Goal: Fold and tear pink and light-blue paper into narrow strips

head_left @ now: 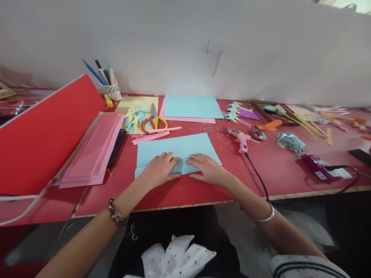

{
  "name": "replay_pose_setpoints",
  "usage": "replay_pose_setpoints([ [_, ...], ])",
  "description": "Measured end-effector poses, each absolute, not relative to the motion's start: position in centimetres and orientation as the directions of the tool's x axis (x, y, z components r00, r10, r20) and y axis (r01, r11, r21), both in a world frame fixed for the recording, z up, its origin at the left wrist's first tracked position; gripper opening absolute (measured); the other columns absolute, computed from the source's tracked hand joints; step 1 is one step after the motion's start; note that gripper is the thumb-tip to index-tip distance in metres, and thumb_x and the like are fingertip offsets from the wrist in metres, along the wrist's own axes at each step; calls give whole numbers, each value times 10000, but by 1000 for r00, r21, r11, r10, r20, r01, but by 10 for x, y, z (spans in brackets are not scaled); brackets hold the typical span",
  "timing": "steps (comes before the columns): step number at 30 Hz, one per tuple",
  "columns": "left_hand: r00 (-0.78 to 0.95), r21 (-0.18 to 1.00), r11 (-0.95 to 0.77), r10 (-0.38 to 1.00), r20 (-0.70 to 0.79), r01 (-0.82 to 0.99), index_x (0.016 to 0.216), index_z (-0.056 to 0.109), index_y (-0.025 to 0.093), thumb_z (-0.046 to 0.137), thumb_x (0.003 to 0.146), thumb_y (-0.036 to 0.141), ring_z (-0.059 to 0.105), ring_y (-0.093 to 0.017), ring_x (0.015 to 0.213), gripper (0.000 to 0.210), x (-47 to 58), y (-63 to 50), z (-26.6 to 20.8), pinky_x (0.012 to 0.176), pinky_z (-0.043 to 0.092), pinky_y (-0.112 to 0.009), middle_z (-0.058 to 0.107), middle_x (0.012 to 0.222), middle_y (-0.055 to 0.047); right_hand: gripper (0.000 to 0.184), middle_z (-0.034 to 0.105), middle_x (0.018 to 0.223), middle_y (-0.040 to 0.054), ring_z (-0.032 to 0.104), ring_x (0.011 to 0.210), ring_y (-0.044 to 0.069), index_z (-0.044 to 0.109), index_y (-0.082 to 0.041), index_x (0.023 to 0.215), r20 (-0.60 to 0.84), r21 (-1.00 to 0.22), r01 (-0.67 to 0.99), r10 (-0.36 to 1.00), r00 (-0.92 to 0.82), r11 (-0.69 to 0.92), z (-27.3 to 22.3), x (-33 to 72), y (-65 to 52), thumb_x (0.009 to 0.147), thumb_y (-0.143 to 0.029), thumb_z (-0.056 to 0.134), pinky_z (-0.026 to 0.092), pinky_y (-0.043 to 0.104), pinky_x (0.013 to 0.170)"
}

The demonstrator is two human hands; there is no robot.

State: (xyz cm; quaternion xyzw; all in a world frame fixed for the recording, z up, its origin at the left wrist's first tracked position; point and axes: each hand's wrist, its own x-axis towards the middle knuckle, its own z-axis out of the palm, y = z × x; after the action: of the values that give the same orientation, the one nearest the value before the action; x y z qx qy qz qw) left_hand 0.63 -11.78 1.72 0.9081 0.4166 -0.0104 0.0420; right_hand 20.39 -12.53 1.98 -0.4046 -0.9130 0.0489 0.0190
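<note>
A light blue sheet of paper (185,144) lies on the red table in front of me, its near edge turned up in a narrow fold at the left. My left hand (161,168) rests on the near part of the sheet, fingers bent and apart, thumb stretched along the near edge. Opposite it, my right hand (207,168) lies on the paper with fingers spread and its thumb below them at that same edge. Both hands press on the sheet, and a small gap separates their fingertips. Part of the near edge is hidden under the hands.
Scissors (153,119), paper scraps (135,117) and pink strips (153,136) lie beyond the sheet. Pink papers (92,154) are at left, near a pen cup (113,91). At right are a pink glue gun (240,139) with cord, a fringed paper bundle (290,143) and a purple power box (320,168).
</note>
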Motion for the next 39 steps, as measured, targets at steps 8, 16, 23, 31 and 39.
replay_pose_setpoints([
  [8,634,615,-429,758,-153,661,1016,547,155,437,801,360,577,-195,851,317,-4,-104,16,750,433,-291,629,971,-52,428,507,1229,118,439,1136,215,446,-175,1224,137,14,699,691,-710,715,16,206,-132,819,-310,465,205,483,1013],
  [16,640,785,-234,725,-253,574,1080,519,156,380,786,515,557,-196,911,484,-14,-93,28,769,430,-283,613,1024,-53,282,659,783,-28,545,741,78,587,-203,815,528,300,689,487,-696,659,20,198,-142,869,-98,331,90,363,1016],
  [23,658,430,-628,747,99,648,1023,556,176,353,860,413,544,-191,964,352,-1,-117,53,820,390,-313,612,1038,-56,212,575,562,-57,484,586,80,527,-191,630,671,192,796,515,-533,574,30,187,-137,786,-119,404,191,313,902],
  [31,753,-8,-814,534,385,581,643,555,167,298,898,230,497,-131,521,368,9,-122,54,547,331,-275,554,569,10,207,494,465,-66,416,486,68,507,-185,571,706,201,735,424,-567,648,36,175,-130,731,-106,402,297,260,789],
  [39,776,-120,-842,417,474,526,635,545,164,266,909,205,434,-109,514,393,-5,-119,58,567,324,-258,519,567,20,249,434,400,-87,348,421,54,468,-187,498,708,291,682,328,-625,671,51,194,-123,712,-78,407,349,229,737],
])
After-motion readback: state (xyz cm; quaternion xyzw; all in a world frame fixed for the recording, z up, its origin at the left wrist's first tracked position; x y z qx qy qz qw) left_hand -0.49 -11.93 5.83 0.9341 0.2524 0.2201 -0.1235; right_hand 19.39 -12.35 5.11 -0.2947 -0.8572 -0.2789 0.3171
